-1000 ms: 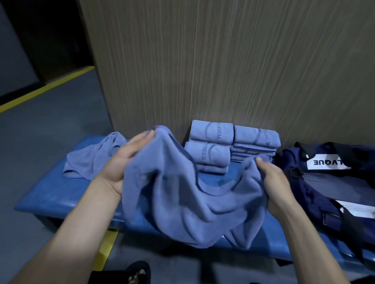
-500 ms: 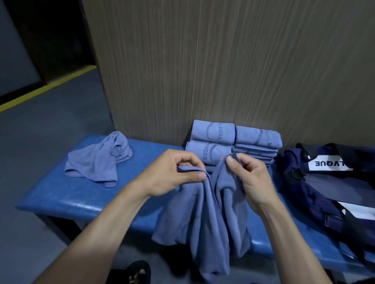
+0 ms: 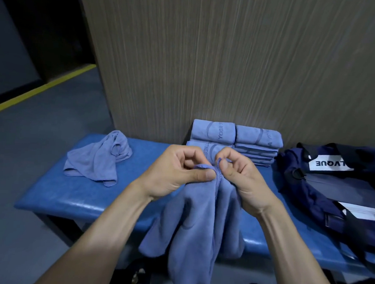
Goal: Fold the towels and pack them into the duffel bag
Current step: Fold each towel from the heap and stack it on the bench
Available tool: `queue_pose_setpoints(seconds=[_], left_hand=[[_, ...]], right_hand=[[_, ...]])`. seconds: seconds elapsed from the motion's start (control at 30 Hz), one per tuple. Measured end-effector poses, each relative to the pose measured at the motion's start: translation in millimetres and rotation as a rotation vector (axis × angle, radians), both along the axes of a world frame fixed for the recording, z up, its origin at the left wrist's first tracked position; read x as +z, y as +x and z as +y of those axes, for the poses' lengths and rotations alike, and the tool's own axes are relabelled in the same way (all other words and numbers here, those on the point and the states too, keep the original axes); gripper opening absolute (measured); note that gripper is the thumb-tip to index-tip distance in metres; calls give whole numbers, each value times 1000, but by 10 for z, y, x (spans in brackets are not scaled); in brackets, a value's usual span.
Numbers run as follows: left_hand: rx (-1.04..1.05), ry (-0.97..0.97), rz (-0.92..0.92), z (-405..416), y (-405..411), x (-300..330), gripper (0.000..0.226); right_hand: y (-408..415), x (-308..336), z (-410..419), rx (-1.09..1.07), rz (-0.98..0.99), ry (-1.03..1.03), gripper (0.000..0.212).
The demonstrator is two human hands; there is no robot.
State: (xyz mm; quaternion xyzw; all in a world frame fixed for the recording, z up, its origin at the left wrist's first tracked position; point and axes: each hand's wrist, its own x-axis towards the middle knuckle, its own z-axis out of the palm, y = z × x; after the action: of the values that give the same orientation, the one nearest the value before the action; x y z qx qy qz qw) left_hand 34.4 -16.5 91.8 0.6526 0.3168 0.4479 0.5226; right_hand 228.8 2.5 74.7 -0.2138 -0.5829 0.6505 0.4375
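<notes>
A: Where's stuff rel. to the padded blue bench (image 3: 73,192)?

B: Navy fabric duffel bag (image 3: 324,194) on its right end. Blue terry towel (image 3: 199,219) hangs off the front edge.

A: Change?

B: Was spread wide; now left hand (image 3: 180,174) & right hand (image 3: 239,178) pinch the corners together, so first fold's made.

The blue padded worktop (image 3: 86,197) is standing against the wood-grain wall panel (image 3: 231,63) ahead of me. A yellow floor line (image 3: 42,89) is running off to my left (toward a dark doorway), and my black sandals (image 3: 138,279) are showing below.
</notes>
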Motion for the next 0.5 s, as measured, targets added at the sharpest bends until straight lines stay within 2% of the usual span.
queue_pose_setpoints(seconds=[0.13, 0.23, 0.4, 0.5], left_hand=[[-83, 22, 75, -45, -48, 54, 11], [-143, 48, 125, -77, -81, 81, 17], [-108, 22, 40, -66, -19, 47, 4], [-68, 25, 16, -45, 3, 31, 7]], right_hand=[[33, -40, 30, -55, -18, 34, 32], [58, -38, 33, -86, -34, 59, 35], [37, -19, 6, -82, 6, 51, 29], [26, -18, -2, -82, 19, 64, 29]])
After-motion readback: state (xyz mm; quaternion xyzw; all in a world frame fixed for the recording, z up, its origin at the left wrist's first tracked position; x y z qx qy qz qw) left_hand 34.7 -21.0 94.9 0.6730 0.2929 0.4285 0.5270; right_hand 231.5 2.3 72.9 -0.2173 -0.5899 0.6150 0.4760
